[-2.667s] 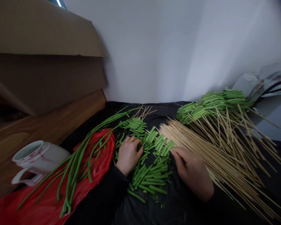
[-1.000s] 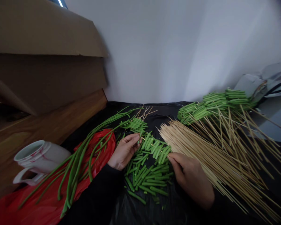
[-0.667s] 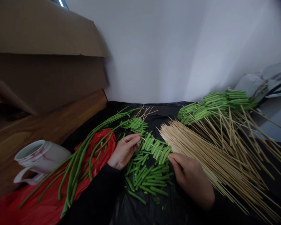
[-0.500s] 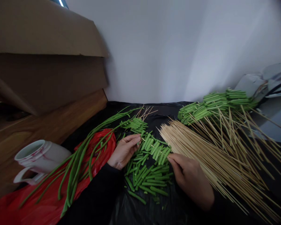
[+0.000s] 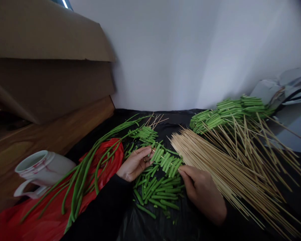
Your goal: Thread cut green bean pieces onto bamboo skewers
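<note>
A bamboo skewer threaded with cut green bean pieces lies slantwise between my hands, above the black plastic sheet. My left hand pinches its left end between thumb and fingers; a ring shows on one finger. At the other end, the thumb and forefinger of my right hand are closed on the tip. Below the skewer is a loose heap of cut bean pieces. Just beyond my left hand, finished-looking bean skewers lie with their bare sticks pointing away.
Long whole beans rest on a red plastic bag at left, beside a tipped white mug. Bare bamboo skewers spread out at right. Behind them are stacked bean skewers. A cardboard box stands far left.
My left hand has turned slightly at the skewer's left end, so its ring and lower fingers show more. My right hand has moved a touch left, still pinching the other end.
</note>
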A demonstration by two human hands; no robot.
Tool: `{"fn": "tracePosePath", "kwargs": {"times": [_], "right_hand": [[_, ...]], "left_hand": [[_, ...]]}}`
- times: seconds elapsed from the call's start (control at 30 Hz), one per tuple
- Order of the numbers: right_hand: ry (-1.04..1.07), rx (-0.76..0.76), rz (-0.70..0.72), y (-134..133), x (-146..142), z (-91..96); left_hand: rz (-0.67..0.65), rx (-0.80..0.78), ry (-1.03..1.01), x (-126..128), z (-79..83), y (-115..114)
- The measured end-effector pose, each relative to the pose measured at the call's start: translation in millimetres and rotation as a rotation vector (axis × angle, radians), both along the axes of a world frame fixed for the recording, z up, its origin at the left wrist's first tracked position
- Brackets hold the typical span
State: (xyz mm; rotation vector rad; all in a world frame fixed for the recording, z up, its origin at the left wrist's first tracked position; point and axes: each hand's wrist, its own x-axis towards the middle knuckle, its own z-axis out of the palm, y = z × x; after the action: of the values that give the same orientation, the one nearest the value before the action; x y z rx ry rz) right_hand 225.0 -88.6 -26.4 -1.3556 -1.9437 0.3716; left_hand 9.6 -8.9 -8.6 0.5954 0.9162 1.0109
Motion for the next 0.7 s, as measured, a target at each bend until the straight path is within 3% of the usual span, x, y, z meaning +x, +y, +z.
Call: {"fn": "tracePosePath", "kwargs": {"times": [0.33,0.53,0.7], "right_hand": [[0.008,0.015,-0.002,0.0,-0.8,-1.5],[-0.094,0.035,-0.03,1.8,4.3,1.5],[-0.194,0.155,-0.081,4.5,12.3,0.8]], "left_hand": [[-0.016,0.008,0.06,6.8,-0.4,-4.8],[-0.013,0.22,0.174,-3.1,3.1,-0.7],[-0.088,0.361,0.357,-8.3,9.3,1.3]]}}
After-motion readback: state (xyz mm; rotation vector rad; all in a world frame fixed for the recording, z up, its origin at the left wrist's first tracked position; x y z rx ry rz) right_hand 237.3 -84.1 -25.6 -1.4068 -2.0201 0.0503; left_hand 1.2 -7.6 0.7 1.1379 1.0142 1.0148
